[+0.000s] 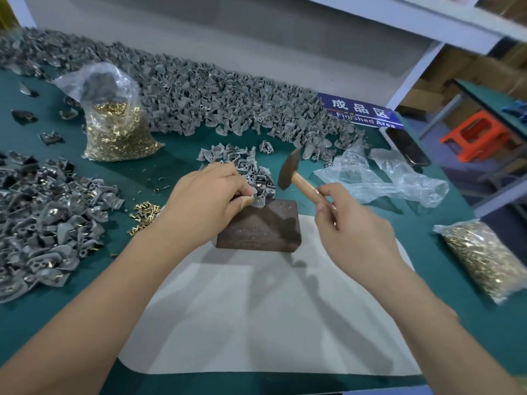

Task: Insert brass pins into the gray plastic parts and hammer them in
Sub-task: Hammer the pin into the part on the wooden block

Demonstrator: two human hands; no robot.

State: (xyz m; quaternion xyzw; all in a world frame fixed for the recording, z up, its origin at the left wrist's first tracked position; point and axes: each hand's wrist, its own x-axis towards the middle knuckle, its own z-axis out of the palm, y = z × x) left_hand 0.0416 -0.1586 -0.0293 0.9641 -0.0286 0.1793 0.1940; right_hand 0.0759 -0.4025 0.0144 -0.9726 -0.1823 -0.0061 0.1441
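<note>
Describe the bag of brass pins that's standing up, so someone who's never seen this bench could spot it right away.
Start at the long heap of gray parts along the back of the green table. At the heap's left front stands a clear bag, beyond and left of the left hand. It stands upright, open-topped and half full of brass pins, unlike the other pin bag lying flat at the table's right edge.

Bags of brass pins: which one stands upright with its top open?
The bag of brass pins on the left, behind the left hand, stands upright and gapes open. The other bag, at the table's right edge, lies flat.
</note>
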